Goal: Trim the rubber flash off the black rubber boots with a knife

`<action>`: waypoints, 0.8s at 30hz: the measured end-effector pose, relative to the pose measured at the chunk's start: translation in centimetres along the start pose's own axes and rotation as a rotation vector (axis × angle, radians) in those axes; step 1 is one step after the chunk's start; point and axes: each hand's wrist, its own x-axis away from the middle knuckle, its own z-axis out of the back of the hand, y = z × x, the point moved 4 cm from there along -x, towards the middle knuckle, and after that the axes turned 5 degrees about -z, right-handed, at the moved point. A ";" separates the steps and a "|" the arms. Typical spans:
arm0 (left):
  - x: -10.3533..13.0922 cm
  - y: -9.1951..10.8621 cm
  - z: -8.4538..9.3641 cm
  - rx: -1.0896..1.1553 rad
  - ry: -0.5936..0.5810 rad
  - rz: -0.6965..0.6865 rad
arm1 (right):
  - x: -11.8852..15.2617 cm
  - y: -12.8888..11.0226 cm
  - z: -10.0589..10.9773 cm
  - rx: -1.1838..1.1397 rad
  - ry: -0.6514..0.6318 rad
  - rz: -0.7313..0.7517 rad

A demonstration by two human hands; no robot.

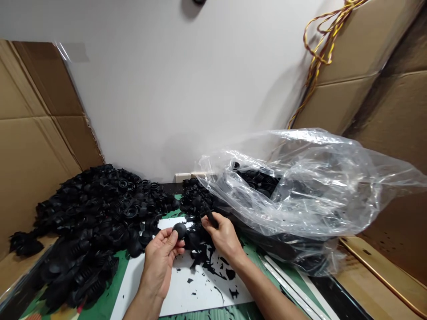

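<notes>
My left hand is closed on a round black part, held between thumb and fingers above a white board. To its right, my right hand grips a dark, slim object, whose lower end is hard to make out against the black pieces behind. The hands are apart. Black scraps are scattered over the board between and below them. A large heap of black ribbed parts spreads to the left of my hands.
A clear plastic bag with black parts inside stands at the right. Cardboard panels rise at the left and right. Yellow and brown twisted wires hang at the upper right. White strips lie on the green surface.
</notes>
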 end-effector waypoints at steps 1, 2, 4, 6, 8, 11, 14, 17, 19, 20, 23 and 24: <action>0.1 0.0 0.0 0.008 0.006 0.011 | 0.4 -0.5 -0.1 -0.017 -0.006 0.030; 0.1 -0.1 -0.1 0.017 0.013 0.019 | 0.8 -1.0 -0.3 -0.040 -0.012 0.065; 0.3 -0.1 -0.2 0.032 0.025 0.030 | 1.6 -2.0 -0.9 -0.086 -0.033 0.138; 0.4 -0.2 -0.2 0.054 0.018 0.042 | 2.3 -2.5 -1.6 -0.106 -0.066 0.189; 0.5 -0.2 -0.4 0.096 -0.036 0.060 | 2.7 -2.6 -2.4 -0.108 -0.085 0.208; 0.8 -0.3 -0.8 0.148 -0.180 0.095 | 2.8 -2.1 -3.1 -0.124 -0.072 0.191; 1.0 -0.3 -1.0 0.131 -0.252 0.105 | 2.8 -1.9 -3.1 -0.151 -0.033 0.183; 1.0 -0.4 -1.2 0.083 -0.235 0.066 | 2.9 -2.1 -2.9 -0.173 -0.013 0.202; 1.0 -0.5 -1.3 0.060 -0.213 0.045 | 3.0 -2.3 -2.7 -0.189 -0.013 0.209; 0.9 -0.5 -1.3 0.055 -0.205 0.040 | 3.0 -2.4 -2.7 -0.195 -0.018 0.210; 1.0 -0.6 -1.3 0.049 -0.185 0.041 | 2.9 -2.5 -2.6 -0.201 -0.034 0.213; 1.1 -0.6 -1.3 0.045 -0.182 0.044 | 2.9 -2.5 -2.6 -0.197 -0.033 0.213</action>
